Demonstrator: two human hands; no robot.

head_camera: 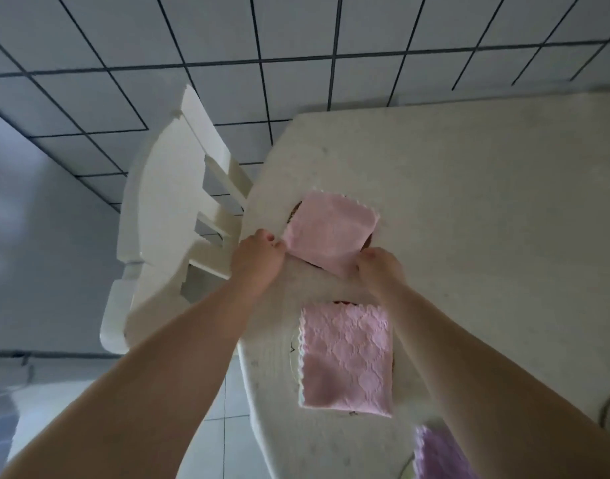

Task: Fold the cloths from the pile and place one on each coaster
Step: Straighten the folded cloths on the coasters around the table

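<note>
While the tiled floor (131, 46) fills the far part of the view, a pale tabletop (469, 188) takes up the right side, with a white chair (179, 216) pushed close to its left edge. Two bare arms reach in from the bottom. A folded pink cloth (331, 233) lies near the tabletop's left edge on a dark coaster (294, 210), of which only slivers show at the cloth's far-left and near-right sides. The left hand (258, 257) pinches this cloth's left corner, its grip clamped on the fabric, and the right hand (379, 267) holds the near corner, fingers curled onto it. Nearer the person, a second pink cloth (346, 361), folded into a rectangle with a scalloped left edge, lies flat; a dark sliver shows at its far edge, too small to tell what it is. At the bottom edge a purple cloth (438, 454) is partly hidden behind the right forearm. A thin curved rim (607, 406) shows at the right edge, too little to identify.
</note>
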